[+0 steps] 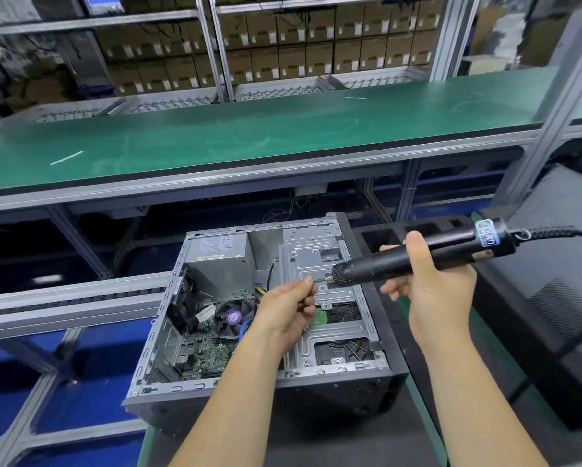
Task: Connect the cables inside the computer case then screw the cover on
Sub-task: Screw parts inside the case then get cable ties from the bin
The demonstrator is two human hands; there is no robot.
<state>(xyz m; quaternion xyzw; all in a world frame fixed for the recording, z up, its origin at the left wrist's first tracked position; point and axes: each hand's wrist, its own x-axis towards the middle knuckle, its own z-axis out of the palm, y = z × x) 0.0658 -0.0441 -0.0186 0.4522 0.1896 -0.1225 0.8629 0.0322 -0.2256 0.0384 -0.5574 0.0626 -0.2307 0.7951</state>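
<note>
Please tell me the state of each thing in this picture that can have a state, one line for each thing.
computer case: lying on its side, cover off, inside exposed.
electric screwdriver: held above the case, roughly level, bit pointing left.
right hand: wrapped round the screwdriver's body.
left hand: fingertips pinched at the bit's tip; whether they hold a screw cannot be told.
CPU fan: blades sharp, apparently not spinning.

Nothing here reads cleanly; the power supply (pixel 220 256) at the back of the open computer case (pixel 259 332) carries a white label (pixel 215 245) of fine print, too small to make out; the blue-and-white sticker (pixel 486 232) on the electric screwdriver (pixel 414 256), right of the case, shows blurred marks only. The cartons (pixel 282 45) on the shelves beyond the case wear white labels, all illegible.
</note>
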